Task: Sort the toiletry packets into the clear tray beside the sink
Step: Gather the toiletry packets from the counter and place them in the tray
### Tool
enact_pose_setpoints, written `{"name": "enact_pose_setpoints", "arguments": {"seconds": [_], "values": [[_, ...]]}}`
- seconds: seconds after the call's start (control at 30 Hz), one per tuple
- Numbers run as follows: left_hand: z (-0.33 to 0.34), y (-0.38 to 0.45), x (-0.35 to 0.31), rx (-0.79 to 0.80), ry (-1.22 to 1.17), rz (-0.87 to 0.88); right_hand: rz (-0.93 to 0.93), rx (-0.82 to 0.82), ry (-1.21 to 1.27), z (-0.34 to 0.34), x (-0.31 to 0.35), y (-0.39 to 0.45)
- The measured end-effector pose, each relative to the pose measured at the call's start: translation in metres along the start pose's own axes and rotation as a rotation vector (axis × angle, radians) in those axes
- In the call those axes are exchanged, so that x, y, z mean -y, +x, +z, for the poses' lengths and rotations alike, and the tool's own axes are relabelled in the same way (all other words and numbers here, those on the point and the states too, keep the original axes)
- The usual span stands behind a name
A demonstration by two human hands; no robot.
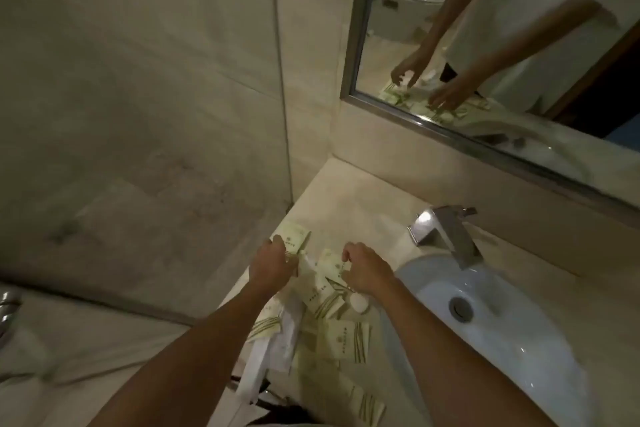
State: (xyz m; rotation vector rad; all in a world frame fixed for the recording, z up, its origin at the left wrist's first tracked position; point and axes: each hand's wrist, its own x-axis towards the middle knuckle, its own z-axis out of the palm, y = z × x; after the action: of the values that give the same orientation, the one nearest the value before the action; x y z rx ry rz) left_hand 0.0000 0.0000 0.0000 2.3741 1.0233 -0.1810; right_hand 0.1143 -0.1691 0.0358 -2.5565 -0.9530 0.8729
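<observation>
Several pale green toiletry packets (pixel 348 336) lie scattered on the marble counter (pixel 349 198) left of the sink. My left hand (pixel 272 265) grips one packet (pixel 292 236) at the far left of the pile. My right hand (pixel 365 269) pinches the edge of another packet (pixel 330 265) near the middle. A small white round lid or bottle cap (pixel 358 303) sits beside my right wrist. White plastic wrappers (pixel 287 333) lie under my left forearm. I cannot make out a clear tray for certain; the image is blurred.
The white sink basin (pixel 512 333) with its drain is at the right, and a chrome faucet (pixel 446 236) stands behind it. A mirror (pixel 502 45) hangs above. A glass shower panel (pixel 138 114) closes the left side at the counter's edge.
</observation>
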Motion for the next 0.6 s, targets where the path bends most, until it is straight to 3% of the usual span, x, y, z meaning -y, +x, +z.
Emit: {"name": "enact_pose_setpoints", "arguments": {"seconds": [0.13, 0.43, 0.6], "values": [[0.005, 0.021, 0.005, -0.043, -0.010, -0.060, 0.017, -0.038, -0.052, 0.011, 0.000, 0.017], [0.024, 0.045, 0.002, -0.049, 0.054, -0.046, -0.008, 0.052, -0.141, 0.024, -0.012, 0.038], [0.027, 0.049, 0.001, -0.061, 0.079, -0.066, -0.060, -0.007, -0.196, 0.033, -0.014, 0.039]]}}
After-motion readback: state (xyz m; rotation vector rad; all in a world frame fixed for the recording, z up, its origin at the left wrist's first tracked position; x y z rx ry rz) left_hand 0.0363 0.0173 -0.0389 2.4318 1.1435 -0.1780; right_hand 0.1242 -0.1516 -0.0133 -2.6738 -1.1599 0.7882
